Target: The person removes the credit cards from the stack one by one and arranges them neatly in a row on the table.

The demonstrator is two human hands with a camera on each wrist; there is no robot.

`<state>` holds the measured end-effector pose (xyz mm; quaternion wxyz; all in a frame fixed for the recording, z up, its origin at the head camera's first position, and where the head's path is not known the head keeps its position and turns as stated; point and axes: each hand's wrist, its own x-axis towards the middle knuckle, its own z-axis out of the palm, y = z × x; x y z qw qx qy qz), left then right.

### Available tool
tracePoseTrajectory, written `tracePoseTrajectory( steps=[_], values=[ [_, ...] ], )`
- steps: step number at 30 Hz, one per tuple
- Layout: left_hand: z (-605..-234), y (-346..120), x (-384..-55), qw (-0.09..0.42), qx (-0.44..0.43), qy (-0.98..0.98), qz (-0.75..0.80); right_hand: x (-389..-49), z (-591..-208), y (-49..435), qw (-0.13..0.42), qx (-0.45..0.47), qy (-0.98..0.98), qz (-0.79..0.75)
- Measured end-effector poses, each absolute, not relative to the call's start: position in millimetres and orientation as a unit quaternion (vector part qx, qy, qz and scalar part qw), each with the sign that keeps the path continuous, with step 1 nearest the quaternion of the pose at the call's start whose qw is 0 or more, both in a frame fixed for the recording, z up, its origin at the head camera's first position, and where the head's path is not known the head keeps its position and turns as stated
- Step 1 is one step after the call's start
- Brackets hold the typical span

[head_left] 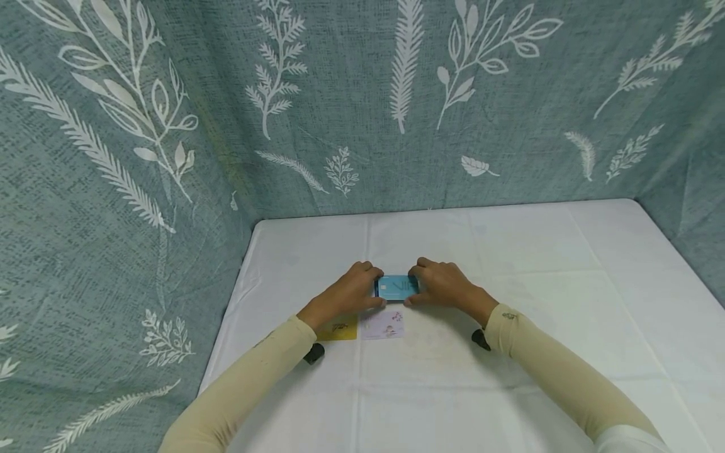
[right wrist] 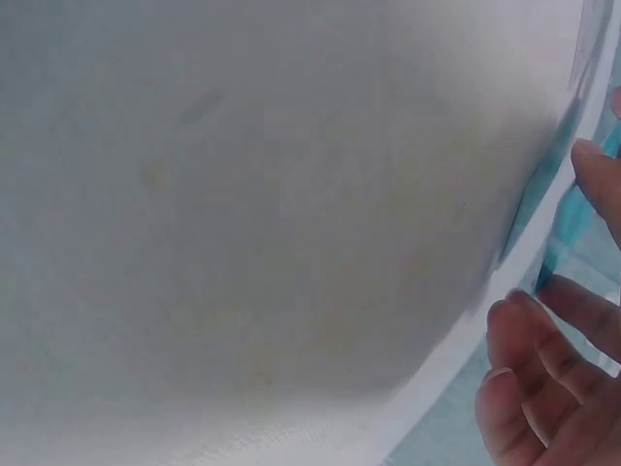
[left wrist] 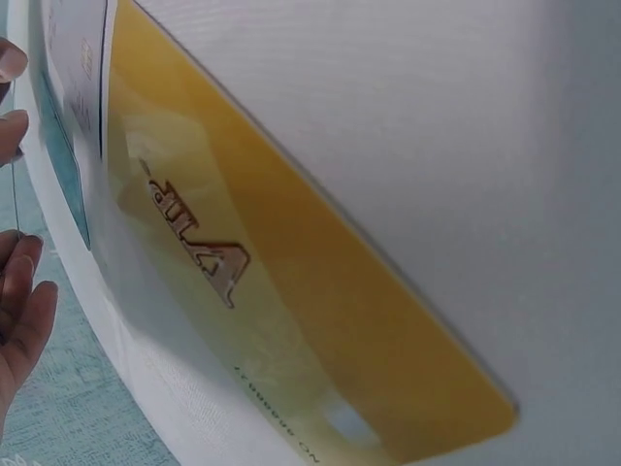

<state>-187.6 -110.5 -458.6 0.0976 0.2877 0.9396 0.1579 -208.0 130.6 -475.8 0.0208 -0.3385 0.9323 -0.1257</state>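
A blue card (head_left: pixel 398 287) with "VIP" lettering and a chip-like square is held level between both hands. My left hand (head_left: pixel 358 286) pinches its left end, thumb on the near side and fingers on the far side. Its right end is gripped the same way by my right hand (head_left: pixel 440 284). Close below the left wrist lie a yellow VIP card (head_left: pixel 342 328), partly covered by the arm in the head view, and a pale lilac card (head_left: pixel 382 325) with small pink pictures. A teal shape (left wrist: pixel 66 155) shows flat on the cloth beyond the lilac card.
White cloth (head_left: pixel 544 327) with fold creases covers the table. Green-blue curtains (head_left: pixel 351 107) with white leaf prints hang behind the far edge and along the left side. Small black devices sit under the left wrist (head_left: pixel 314 353) and right wrist (head_left: pixel 481 340).
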Motion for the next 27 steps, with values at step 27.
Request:
tracePoseTrajectory(
  steps=[27],
  values=[
    [-454.1, -107.9, -179.1, 0.072, 0.3, 0.938, 0.158, -200.6, -466.1, 139.8, -0.004, -0.343, 0.931, -0.127]
  ],
)
